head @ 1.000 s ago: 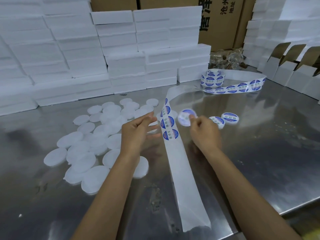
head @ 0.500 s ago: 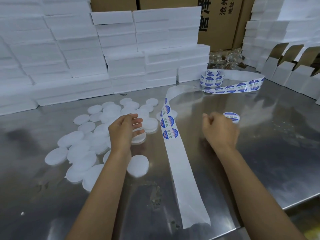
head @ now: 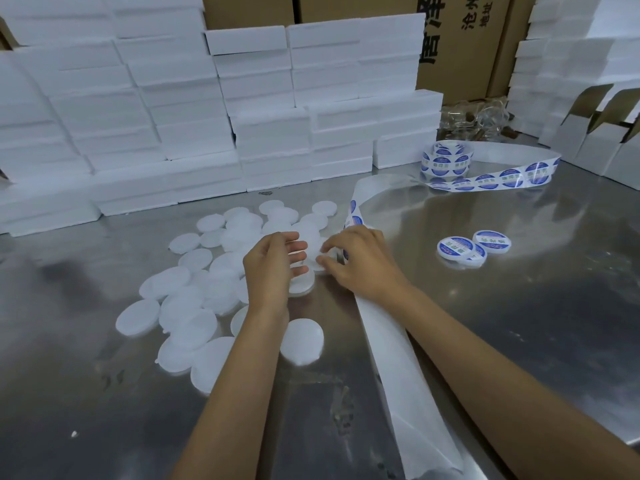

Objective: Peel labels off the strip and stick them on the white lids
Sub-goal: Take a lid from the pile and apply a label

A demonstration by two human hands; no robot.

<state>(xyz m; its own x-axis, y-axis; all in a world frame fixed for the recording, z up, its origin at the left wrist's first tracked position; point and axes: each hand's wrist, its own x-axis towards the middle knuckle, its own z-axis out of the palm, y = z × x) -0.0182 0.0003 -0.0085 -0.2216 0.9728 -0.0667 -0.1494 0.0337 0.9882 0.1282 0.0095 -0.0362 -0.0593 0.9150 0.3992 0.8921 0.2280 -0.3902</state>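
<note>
Several plain white lids (head: 194, 306) lie heaped on the steel table (head: 519, 323), left of centre, and one lid (head: 301, 341) sits apart near my left wrist. My left hand (head: 273, 271) grips a white lid (head: 303, 285) at the heap's right edge. My right hand (head: 363, 265) rests on the label strip (head: 398, 358), its thumb and forefinger at the strip's edge next to that lid. What they pinch is hidden. The strip runs back to the label roll (head: 446, 162). Labelled lids (head: 455, 249) lie to the right.
Stacks of white foam boxes (head: 173, 116) wall off the back and left. Brown cartons (head: 450, 46) stand behind them. Open white cartons (head: 588, 140) and a crumpled plastic bag (head: 474, 116) sit at the back right. The table's edge runs across the bottom right corner.
My right hand put a labelled lid down with the others on the right and came back left onto the strip. My left hand picked a lid from the heap.
</note>
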